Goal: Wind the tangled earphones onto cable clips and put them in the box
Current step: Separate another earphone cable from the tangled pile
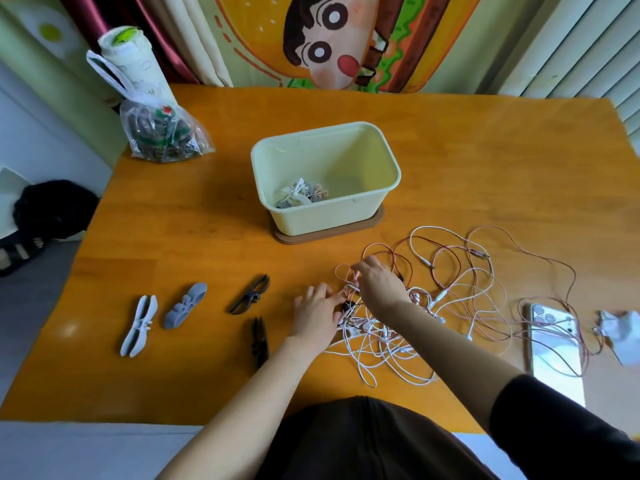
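Note:
A tangle of white, pink and red earphone cables (450,292) sprawls over the right half of the wooden table (173,220). My right hand (379,282) pinches a pink cable at the tangle's left edge. Just left of it, my left hand (317,313) holds cables at the same knot. Several cable clips lie to the left: a white one (138,325), a grey one (186,305) and two dark ones (250,294) (259,341). The pale green box (349,216) stands behind on a brown lid, with wound earphones (299,195) inside.
A phone (554,344) lies face down at the right under some cable, with a crumpled tissue (621,330) beside it. A clear plastic bag (162,136) and a white bag (133,64) stand at the table's far left corner.

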Demonstrator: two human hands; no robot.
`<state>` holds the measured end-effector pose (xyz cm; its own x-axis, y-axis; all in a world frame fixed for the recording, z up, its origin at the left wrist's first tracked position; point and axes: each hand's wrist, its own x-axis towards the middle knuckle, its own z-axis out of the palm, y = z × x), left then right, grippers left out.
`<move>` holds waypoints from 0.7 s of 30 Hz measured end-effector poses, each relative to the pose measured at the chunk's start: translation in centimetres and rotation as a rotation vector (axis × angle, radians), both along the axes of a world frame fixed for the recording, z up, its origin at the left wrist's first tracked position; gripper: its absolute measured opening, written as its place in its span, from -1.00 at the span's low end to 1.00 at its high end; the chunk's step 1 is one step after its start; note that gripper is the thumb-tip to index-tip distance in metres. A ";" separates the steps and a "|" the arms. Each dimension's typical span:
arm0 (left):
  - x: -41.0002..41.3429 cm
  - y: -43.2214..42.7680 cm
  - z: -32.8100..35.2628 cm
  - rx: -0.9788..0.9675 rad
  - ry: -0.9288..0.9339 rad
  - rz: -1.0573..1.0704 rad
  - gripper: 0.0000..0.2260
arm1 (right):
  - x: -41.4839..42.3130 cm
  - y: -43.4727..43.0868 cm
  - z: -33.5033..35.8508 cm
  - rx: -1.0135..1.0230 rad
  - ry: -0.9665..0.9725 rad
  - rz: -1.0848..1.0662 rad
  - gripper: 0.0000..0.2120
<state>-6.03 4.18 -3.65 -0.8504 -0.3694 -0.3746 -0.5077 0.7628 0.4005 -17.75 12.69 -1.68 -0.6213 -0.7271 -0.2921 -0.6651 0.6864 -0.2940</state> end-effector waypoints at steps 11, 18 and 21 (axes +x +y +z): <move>-0.5 -0.4 -0.1 0.213 0.126 0.214 -0.76 | 0.7 -0.8 -0.3 0.143 -0.146 -0.040 -0.75; -1.6 -1.1 1.9 0.528 0.250 0.493 -0.78 | 3.5 0.8 1.4 -0.097 -0.163 0.004 -0.78; -1.4 -1.9 1.8 0.548 0.338 0.555 -0.73 | 3.0 1.4 1.9 -0.148 -0.157 -0.123 -0.75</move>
